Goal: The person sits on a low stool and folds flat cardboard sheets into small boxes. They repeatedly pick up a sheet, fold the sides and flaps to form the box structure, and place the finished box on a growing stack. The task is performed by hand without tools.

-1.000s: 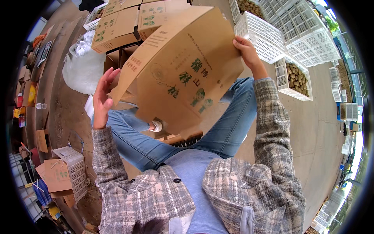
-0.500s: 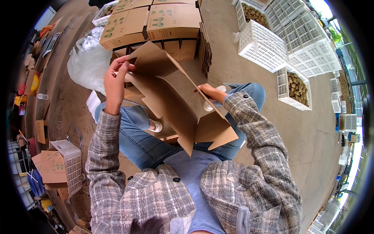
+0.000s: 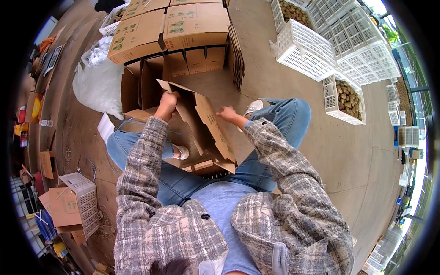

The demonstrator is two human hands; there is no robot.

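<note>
Floor [image 3: 339, 151], far edge, left of middle: closed cartons [image 3: 196, 25], brown, green print, stacked. Beside their right end: flat sheets [image 3: 236, 59], cardboard, several, standing on edge. Left of the cartons: sack [image 3: 94, 87], white, bulging, crumpled white material at its mouth. Floor, far right corner: crates [image 3: 366, 50], white, slatted, stacked. Just before them: produce crate [image 3: 331, 99], white, holding brown oval produce [image 3: 347, 98]. Floor, left edge: bottle [image 3: 46, 123], clear. Toward the near left corner: basket [image 3: 88, 201], white, slatted, tipped, beside a printed box [image 3: 65, 206], brown.
</note>
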